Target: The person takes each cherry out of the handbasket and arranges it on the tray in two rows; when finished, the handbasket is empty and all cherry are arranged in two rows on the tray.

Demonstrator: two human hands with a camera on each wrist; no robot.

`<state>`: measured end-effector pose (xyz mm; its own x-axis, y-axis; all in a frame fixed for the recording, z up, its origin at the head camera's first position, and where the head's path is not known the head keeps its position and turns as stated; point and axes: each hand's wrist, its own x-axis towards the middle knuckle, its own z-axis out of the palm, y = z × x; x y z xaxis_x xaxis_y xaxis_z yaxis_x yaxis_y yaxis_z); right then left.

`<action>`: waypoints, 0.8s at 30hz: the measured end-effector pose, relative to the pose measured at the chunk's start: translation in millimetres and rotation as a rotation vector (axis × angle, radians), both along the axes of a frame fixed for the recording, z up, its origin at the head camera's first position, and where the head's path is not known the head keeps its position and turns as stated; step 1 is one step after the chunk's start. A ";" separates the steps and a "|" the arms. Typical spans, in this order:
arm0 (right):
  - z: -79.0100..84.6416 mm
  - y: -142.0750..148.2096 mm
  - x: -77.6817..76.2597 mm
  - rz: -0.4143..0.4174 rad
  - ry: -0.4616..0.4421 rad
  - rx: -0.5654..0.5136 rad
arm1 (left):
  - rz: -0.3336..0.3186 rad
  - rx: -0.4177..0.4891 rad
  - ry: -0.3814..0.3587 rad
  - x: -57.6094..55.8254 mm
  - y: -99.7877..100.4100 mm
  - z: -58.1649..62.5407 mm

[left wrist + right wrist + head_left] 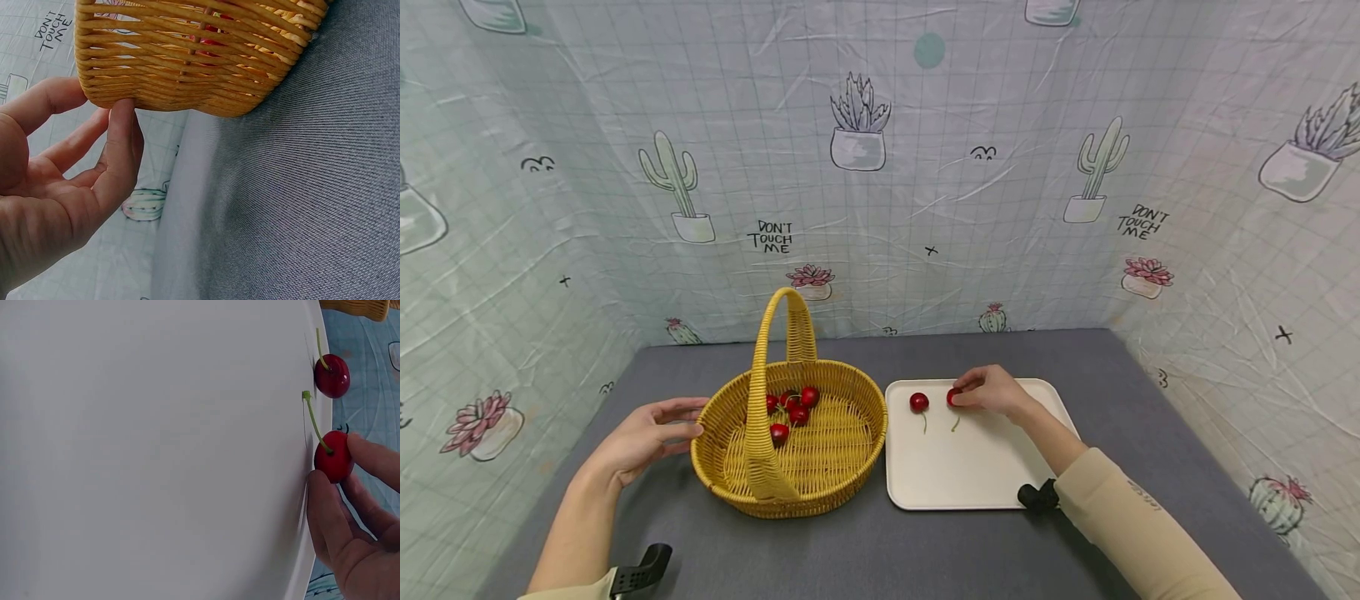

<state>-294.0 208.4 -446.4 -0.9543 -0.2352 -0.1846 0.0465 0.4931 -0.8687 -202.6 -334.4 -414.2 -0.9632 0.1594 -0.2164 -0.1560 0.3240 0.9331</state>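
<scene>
My right hand (996,392) pinches a red cherry (334,456) between thumb and fingers at the far side of the white tray (970,475). Its green stem points away from the fingertips. Left of it on the tray lies another dark red cherry (919,402), stem toward me. My left hand (647,433) touches the left edge of a yellow wicker basket (857,492) with its fingertips. In the left wrist view, fingertips (123,109) rest against the woven basket wall (162,75). Inside the basket, several cherries (780,434) sit left of centre, partly behind the tall handle (760,400).
Grey cloth (820,558) covers the table under the basket and tray. Basket and tray stand side by side, nearly touching. A patterned curtain (925,200) encloses the back and sides. Each wrist carries a black strap-like device, such as the left device (643,571).
</scene>
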 end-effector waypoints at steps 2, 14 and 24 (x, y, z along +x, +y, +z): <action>-0.3 -0.9 0.0 -0.001 0.015 0.028 | -0.002 0.001 0.000 0.0 0.1 0.1; 1.3 -4.7 2.5 -0.017 0.008 0.014 | -0.001 0.006 -0.003 -0.4 -0.3 -0.7; -0.5 -4.0 2.9 0.000 -0.017 -0.039 | -0.001 0.002 -0.005 -1.1 -1.1 -2.9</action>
<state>-291.1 204.4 -446.9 -0.9509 -0.2429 -0.1917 0.0613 0.4593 -0.8862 -203.7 -335.5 -417.2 -0.9621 0.1604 -0.2205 -0.1602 0.3221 0.9331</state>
